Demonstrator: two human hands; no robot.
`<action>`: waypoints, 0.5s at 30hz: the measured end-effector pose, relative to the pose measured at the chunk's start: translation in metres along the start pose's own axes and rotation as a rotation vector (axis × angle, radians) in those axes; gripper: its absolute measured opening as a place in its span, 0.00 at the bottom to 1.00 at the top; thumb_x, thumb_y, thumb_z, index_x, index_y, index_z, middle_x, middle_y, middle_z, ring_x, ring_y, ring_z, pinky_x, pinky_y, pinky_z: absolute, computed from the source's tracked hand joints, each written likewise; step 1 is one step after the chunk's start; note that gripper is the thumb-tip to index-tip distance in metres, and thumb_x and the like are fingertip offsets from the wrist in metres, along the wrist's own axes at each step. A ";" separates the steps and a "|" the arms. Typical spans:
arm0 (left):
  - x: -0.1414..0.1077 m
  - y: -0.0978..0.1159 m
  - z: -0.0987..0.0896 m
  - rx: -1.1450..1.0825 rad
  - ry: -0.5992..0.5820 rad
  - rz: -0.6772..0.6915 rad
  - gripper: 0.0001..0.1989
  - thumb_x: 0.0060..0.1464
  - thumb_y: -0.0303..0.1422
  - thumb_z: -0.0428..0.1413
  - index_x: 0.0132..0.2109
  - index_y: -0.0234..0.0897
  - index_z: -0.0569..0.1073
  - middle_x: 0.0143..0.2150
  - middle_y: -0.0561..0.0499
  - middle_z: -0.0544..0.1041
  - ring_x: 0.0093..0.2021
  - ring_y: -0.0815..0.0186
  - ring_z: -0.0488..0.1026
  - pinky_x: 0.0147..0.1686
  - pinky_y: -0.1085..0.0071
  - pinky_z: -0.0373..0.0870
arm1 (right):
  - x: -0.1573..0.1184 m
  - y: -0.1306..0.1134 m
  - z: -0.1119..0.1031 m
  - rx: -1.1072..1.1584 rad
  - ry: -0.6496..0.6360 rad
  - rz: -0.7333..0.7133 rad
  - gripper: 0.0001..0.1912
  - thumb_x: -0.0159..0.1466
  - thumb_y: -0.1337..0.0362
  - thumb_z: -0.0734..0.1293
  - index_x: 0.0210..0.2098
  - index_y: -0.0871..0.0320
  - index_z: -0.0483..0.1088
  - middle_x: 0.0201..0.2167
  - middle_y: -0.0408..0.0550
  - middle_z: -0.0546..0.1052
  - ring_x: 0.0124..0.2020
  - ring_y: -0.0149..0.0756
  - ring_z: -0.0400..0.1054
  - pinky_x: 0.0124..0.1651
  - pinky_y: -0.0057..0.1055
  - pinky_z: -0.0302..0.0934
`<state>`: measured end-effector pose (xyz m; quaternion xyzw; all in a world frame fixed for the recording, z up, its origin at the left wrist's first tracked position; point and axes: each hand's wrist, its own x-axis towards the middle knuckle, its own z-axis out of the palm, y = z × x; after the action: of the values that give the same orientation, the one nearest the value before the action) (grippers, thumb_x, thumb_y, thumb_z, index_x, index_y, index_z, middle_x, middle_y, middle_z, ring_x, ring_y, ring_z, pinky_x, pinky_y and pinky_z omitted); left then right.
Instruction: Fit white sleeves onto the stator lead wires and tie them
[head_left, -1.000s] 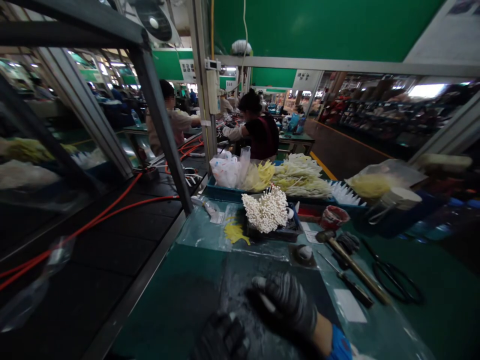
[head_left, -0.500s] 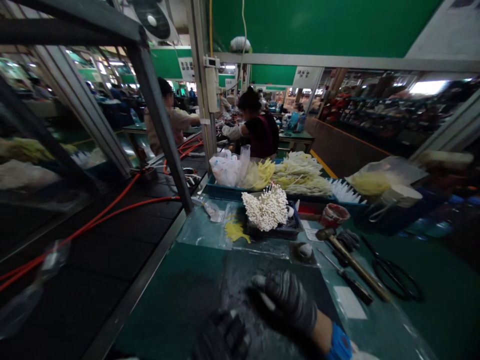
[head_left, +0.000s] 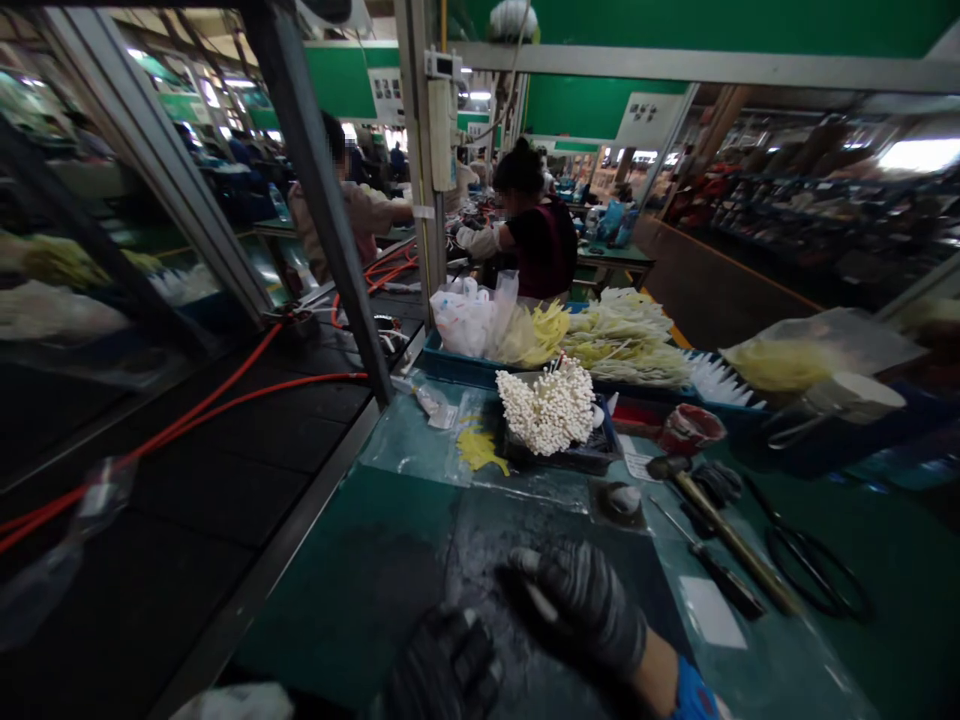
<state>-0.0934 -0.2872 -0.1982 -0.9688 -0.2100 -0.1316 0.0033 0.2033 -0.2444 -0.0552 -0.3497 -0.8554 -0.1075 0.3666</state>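
My right hand (head_left: 589, 600), in a dark striped glove with pale fingertips, rests on the dark work mat (head_left: 472, 530). Its fingers bend loosely, the thumb stands apart from them, and I see nothing held. To its left, at the bottom edge, my left hand (head_left: 442, 665) lies in a similar glove with fingers slightly bent and apart, also with nothing visible in it. Beyond the hands a bundle of white bead-tipped stems (head_left: 547, 405) lies over a dark tray (head_left: 592, 460). Yellow leaf-like pieces (head_left: 480, 447) lie left of the tray.
On the right lie a hammer (head_left: 735, 540), a thin dark-handled tool (head_left: 724, 580) and black scissors (head_left: 814, 565). A red-stained cup (head_left: 691, 430) stands behind them. A blue tray (head_left: 465, 367) of pale leaves runs along the back. Two people work beyond a metal post (head_left: 424, 170).
The view has tilted down a little, so the background sits higher and farther right. Both hands stay nearly where they were on the mat.
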 end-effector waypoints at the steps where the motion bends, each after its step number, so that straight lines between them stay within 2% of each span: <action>1: 0.001 0.000 -0.003 0.045 0.047 0.016 0.16 0.81 0.43 0.56 0.69 0.56 0.75 0.70 0.65 0.82 0.66 0.70 0.74 0.73 0.70 0.63 | -0.001 0.000 0.000 -0.003 0.005 0.003 0.15 0.72 0.76 0.66 0.54 0.55 0.74 0.26 0.40 0.79 0.23 0.35 0.67 0.28 0.36 0.51; 3: 0.003 0.002 -0.009 0.116 0.097 0.030 0.16 0.81 0.44 0.55 0.69 0.55 0.75 0.70 0.64 0.81 0.67 0.68 0.73 0.74 0.68 0.59 | -0.003 0.000 0.001 -0.017 0.018 0.009 0.15 0.72 0.76 0.66 0.54 0.55 0.75 0.27 0.41 0.80 0.24 0.36 0.67 0.28 0.36 0.51; 5: 0.004 0.004 -0.013 0.110 0.064 0.031 0.15 0.82 0.43 0.54 0.68 0.54 0.76 0.68 0.62 0.82 0.67 0.66 0.73 0.75 0.65 0.58 | -0.005 0.001 0.001 -0.035 0.022 0.000 0.14 0.73 0.75 0.66 0.55 0.56 0.75 0.27 0.42 0.80 0.24 0.36 0.67 0.29 0.36 0.51; 9: 0.009 0.013 -0.015 0.043 -0.034 -0.003 0.14 0.81 0.42 0.55 0.66 0.52 0.77 0.65 0.58 0.84 0.65 0.63 0.76 0.72 0.61 0.64 | -0.006 0.003 0.003 -0.012 0.018 -0.012 0.12 0.76 0.73 0.64 0.55 0.56 0.75 0.26 0.41 0.79 0.23 0.35 0.66 0.28 0.37 0.51; 12: 0.017 0.021 -0.019 0.013 -0.065 -0.058 0.13 0.80 0.44 0.58 0.64 0.52 0.78 0.64 0.59 0.85 0.61 0.63 0.79 0.67 0.62 0.68 | -0.005 0.003 0.004 0.053 0.019 0.004 0.13 0.74 0.75 0.66 0.54 0.56 0.74 0.27 0.42 0.80 0.24 0.34 0.68 0.29 0.35 0.52; 15: 0.023 0.024 -0.028 0.033 -0.074 -0.053 0.15 0.80 0.46 0.58 0.66 0.50 0.77 0.65 0.56 0.85 0.63 0.60 0.78 0.68 0.59 0.68 | -0.007 0.002 0.005 0.047 0.000 0.029 0.16 0.71 0.76 0.68 0.55 0.54 0.75 0.29 0.42 0.82 0.25 0.35 0.70 0.29 0.35 0.54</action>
<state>-0.0706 -0.3012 -0.1638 -0.9669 -0.2379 -0.0923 0.0082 0.2057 -0.2444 -0.0640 -0.3533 -0.8526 -0.0818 0.3762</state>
